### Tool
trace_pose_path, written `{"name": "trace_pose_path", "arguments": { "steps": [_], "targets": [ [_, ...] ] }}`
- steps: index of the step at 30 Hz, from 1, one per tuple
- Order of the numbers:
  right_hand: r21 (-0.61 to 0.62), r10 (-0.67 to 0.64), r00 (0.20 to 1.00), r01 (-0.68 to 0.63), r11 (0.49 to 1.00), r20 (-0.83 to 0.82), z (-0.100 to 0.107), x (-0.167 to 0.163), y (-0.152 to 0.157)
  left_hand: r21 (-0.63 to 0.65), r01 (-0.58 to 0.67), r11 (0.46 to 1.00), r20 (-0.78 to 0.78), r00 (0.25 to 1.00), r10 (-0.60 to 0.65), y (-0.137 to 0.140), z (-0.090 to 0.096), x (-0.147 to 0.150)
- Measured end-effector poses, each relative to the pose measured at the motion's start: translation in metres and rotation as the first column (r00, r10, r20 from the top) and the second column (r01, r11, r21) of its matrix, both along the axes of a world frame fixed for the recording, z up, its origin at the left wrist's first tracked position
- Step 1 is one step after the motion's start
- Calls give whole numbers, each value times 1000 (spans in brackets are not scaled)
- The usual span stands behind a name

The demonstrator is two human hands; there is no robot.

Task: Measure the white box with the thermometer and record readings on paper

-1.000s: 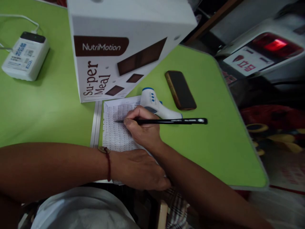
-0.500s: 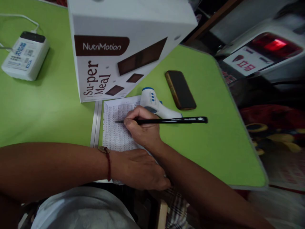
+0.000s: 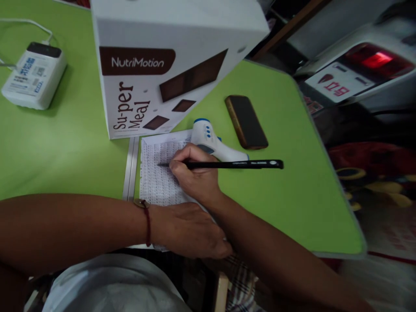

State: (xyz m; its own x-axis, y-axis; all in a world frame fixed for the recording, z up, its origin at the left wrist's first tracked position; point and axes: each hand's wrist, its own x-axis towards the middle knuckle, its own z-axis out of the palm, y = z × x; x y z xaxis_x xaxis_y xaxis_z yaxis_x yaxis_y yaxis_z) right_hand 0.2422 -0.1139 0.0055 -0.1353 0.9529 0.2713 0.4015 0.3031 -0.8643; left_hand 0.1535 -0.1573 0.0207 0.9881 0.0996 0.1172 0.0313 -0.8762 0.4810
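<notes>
A slim black pen is pinched in my right hand, its tip touching a sheet of paper filled with dense rows of small handwriting. Across the paper's near end rests my left hand, back upward, fingers curled down and together. What lies beneath those fingers is hidden. A dark red cord bracelet circles my left wrist, which touches the sheet's lower part. Just beyond my right hand lies a white and blue handheld thermometer, partly covered by that hand and the pen.
A tall white NutriMotion box stands behind the paper. A dark phone lies to the right. On the left sits a white device with cables. The green folding table has a metal seam beside the paper.
The pen tip has shifted very slightly to the right on the paper. My left hand keeps its place, and the view moves only a little.
</notes>
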Motion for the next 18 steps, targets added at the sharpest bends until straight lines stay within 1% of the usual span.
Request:
{"name": "trace_pose_path", "arguments": {
  "steps": [4, 8, 10, 12, 14, 16, 18],
  "targets": [
    [-7, -6, 1000, 6, 1000, -10, -1, 0, 0, 7, -20, 1000, 44, 999, 20, -2, -3, -1],
    [59, -50, 998, 53, 997, -41, -4, 0, -1, 16, -18, 1000, 73, 997, 17, -2, -6, 0],
    [110, -50, 999, 49, 993, 6, -4, 1, -2, 29, -16, 999, 62, 998, 14, -2, -8, 0],
    [204, 0, 995, -20, 979, 101, -1, 6, 0, 35, -25, 999, 50, 998, 23, -2, -10, 0],
    [316, 83, 966, -160, 935, 243, 3, 14, 4, 45, -39, 998, 66, 997, 36, -3, -9, -1],
    [369, 140, 898, -308, 877, 417, 5, 23, 7, 93, -25, 995, 121, 993, 14, -6, 0, -2],
    [351, 148, 806, -404, 844, 573, 6, 30, 10, 186, 21, 982, 188, 981, -56, -9, 17, -3]
  ]
}}
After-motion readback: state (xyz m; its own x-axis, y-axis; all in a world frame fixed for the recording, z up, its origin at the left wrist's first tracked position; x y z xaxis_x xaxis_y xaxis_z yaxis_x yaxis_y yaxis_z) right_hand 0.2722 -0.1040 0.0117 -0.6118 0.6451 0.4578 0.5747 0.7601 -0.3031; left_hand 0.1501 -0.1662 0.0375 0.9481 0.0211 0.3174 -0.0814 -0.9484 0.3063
